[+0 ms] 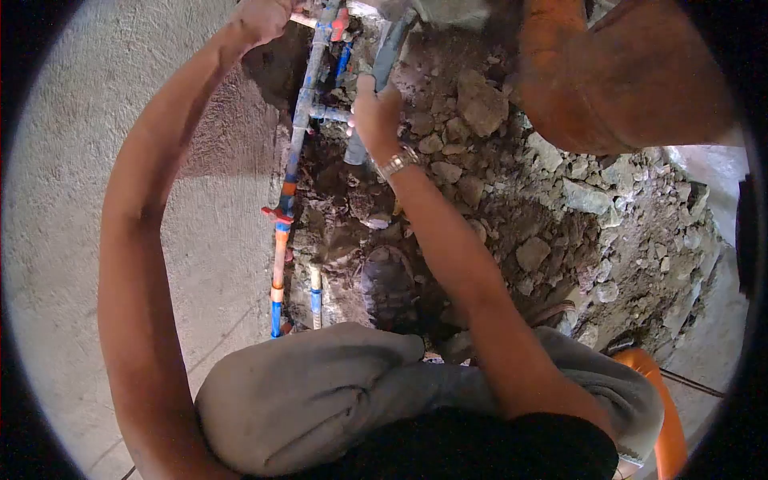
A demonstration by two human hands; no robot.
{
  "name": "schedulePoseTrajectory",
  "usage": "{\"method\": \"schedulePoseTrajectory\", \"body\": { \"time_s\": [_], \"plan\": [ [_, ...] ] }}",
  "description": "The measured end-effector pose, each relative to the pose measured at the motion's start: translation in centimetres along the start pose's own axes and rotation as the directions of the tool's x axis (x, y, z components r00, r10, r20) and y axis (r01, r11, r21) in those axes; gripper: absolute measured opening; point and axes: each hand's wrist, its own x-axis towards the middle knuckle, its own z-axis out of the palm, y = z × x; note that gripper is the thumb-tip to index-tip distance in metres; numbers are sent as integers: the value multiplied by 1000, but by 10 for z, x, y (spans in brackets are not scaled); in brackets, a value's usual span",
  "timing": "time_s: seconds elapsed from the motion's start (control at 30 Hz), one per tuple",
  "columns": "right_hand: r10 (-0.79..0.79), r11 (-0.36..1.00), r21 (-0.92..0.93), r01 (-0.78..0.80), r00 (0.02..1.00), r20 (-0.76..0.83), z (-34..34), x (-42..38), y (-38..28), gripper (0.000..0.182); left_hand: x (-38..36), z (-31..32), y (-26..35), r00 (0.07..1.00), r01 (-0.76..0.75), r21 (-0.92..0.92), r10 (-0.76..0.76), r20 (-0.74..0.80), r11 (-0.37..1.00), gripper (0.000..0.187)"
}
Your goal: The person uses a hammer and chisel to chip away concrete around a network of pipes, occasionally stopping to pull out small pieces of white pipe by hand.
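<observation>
My right hand (376, 118), with a metal watch (398, 162) on its wrist, is closed around a grey tube-shaped piece (392, 52). It slants over the dug-out ground, and its kind is not clear. At the top edge my left hand (264, 18) is closed beside the upper end of a wall-side pipe (303, 104). A short pale rod (302, 18) shows just past its fingers, but what they hold is mostly hidden. Close by is a red valve handle (339, 24). A blue-grey side branch (330, 114) runs from the pipe toward my right hand.
Lower on the pipe sits another red valve handle (276, 214). A shorter pipe with a blue collar (316, 301) stands near my knee. Rubble and stones (482, 104) cover the right side, below a large orange pipe (584, 80). Rough concrete (56, 200) lies left.
</observation>
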Motion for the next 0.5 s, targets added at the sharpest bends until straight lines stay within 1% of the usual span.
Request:
{"method": "schedulePoseTrajectory", "body": {
  "time_s": [0.07,0.1,0.17,0.2,0.27,0.3,0.33,0.37,0.4,0.43,0.47,0.5],
  "plan": [
    [183,982,5,-187,967,177,3,14,19,39,2,-7,5,1000,9,128,-8,-11,992,21],
    [186,983,-28,-184,963,196,3,19,20,38,1,-10,8,1000,10,133,-8,-15,991,21],
    [192,980,-93,-174,953,234,5,28,25,37,0,-13,14,988,5,171,21,-152,985,17],
    [89,988,-135,-72,989,121,4,26,31,37,1,-16,13,988,-1,170,28,-152,985,17],
    [-61,987,-155,49,996,-71,1,4,1,50,2,-17,4,994,-47,169,29,107,984,28],
    [-59,987,-156,47,996,-72,0,5,4,50,2,-11,1,994,-49,168,31,108,985,28],
    [62,996,-66,-60,997,35,1,9,9,44,3,-5,-2,986,-32,182,0,169,983,34],
    [169,985,14,-173,974,150,1,14,13,40,5,-2,-6,973,-16,200,-31,228,980,39],
    [258,954,82,-289,928,268,0,19,14,35,8,-9,-1,975,-21,207,-26,222,978,39],
    [252,955,88,-283,932,262,-2,21,7,35,7,-17,11,971,29,271,-91,220,962,43],
    [261,964,4,-266,947,188,-3,24,1,40,5,-24,20,963,82,330,-160,217,941,47],
    [268,962,-82,-260,957,115,-3,24,-1,46,3,-25,21,963,78,329,-157,221,941,47]
  ]
}}
